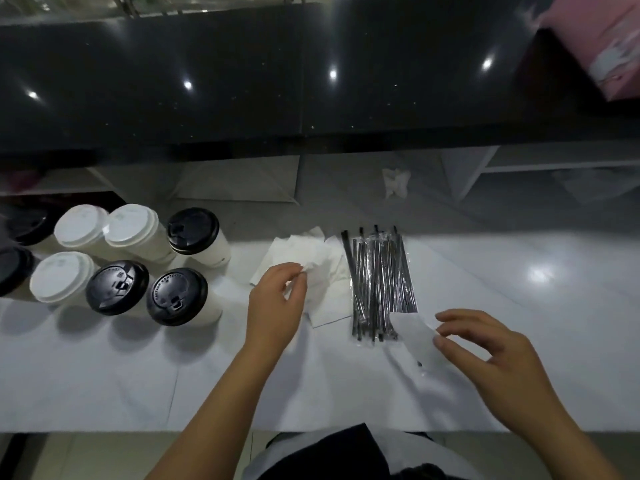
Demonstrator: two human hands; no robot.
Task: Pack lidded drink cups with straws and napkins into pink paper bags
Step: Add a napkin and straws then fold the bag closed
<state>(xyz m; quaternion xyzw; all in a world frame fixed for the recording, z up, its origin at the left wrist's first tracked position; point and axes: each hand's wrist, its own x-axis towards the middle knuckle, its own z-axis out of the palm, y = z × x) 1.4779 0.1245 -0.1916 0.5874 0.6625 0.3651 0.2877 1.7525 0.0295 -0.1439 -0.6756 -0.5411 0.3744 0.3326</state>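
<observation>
- Left hand (277, 299) pinches a napkin (311, 268) left of the straws (379, 282)
- Right hand (485, 348) grips another napkin (415, 330), near the straws
- Cups (138, 258) unpacked; bag (595, 53) far off — packing judged barely begun

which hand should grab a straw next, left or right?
Right, probably. The right hand is at the near end of the wrapped straws, holding a white paper slip. The left hand is pinching the napkins.

Lidded white cups (114, 261), some with black lids, cluster at nine o'clock; white napkins (322, 271) lie centre; wrapped black straws (379, 282) beside them; pink bag (602, 53) at two o'clock.
</observation>
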